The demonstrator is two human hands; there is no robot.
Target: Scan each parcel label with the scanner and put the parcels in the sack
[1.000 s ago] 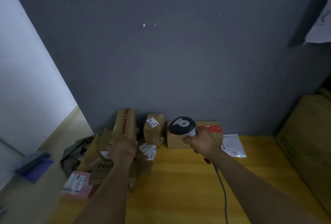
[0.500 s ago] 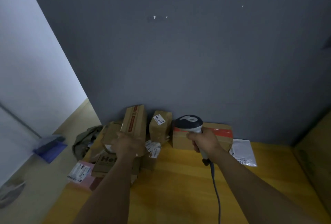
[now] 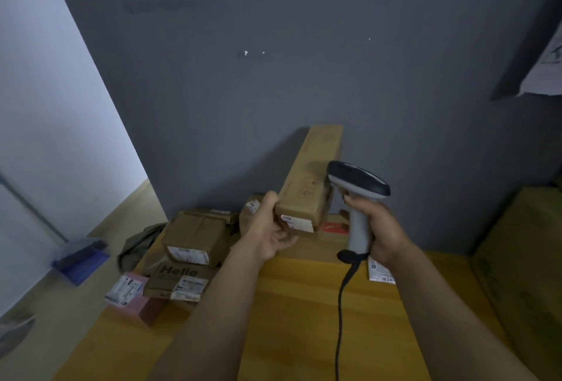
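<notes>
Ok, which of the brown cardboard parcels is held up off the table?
The long narrow brown cardboard box, gripped at its labelled end by the left hand; the other parcels lie piled on the yellow wooden table.

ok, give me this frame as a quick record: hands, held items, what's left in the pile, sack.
left hand: grips near end of long parcel, clear of the table, far end tilted up
label: white, on its near end face
right hand: grips scanner handle, cord hanging
scanner aim: cannot tell
pile: taped box, Hello box, pink parcel
green sack: crumpled, left of pile
</notes>
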